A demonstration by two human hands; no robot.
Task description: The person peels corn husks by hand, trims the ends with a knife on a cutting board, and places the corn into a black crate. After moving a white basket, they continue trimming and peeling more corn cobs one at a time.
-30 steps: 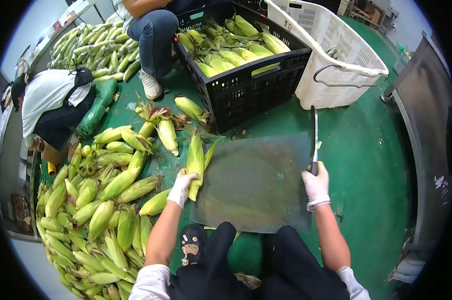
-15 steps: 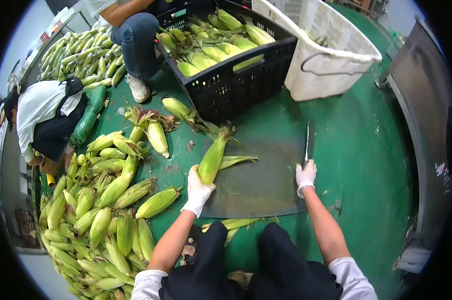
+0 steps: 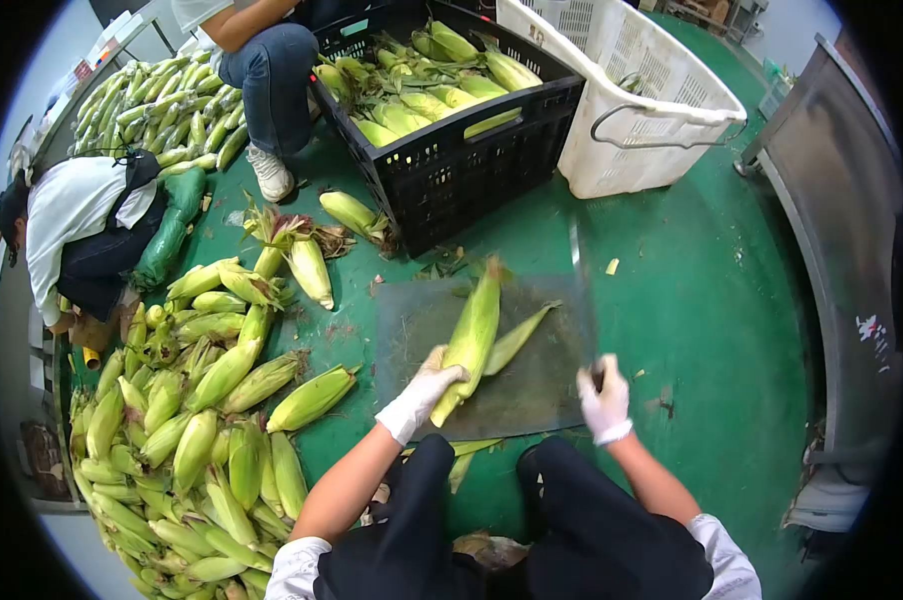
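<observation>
Gripping an ear (image 3: 475, 325) in the middle of the frame, the left hand (image 3: 424, 390), gloved in white, has its fingers closed round the lower part. The ear slants, its silky tip up and to the right, over the board (image 3: 547, 390); whether it touches the board cannot be told. A pale leaf (image 3: 520, 340) stands out to the right of the ear.

Right of centre, the right hand (image 3: 604, 402), also gloved, is closed on the dark handle of a knife (image 3: 576, 246). The blade points up the frame along the board's right edge and is blurred.

Below the board, near the knees, lie husk strips (image 3: 464, 458). A loose cob (image 3: 314, 398) rests on the green floor (image 3: 712, 310) left of the board, just beside the large pile (image 3: 194, 440) that fills the lower left.

At the top centre, a black crate (image 3: 462, 165) holds more corn, with a white bin (image 3: 627, 165) to its right. A crouching person (image 3: 272, 85) is beside the crate, at the upper left; another person (image 3: 82, 225) bends forward at the left edge, next to a green sack (image 3: 172, 230).
</observation>
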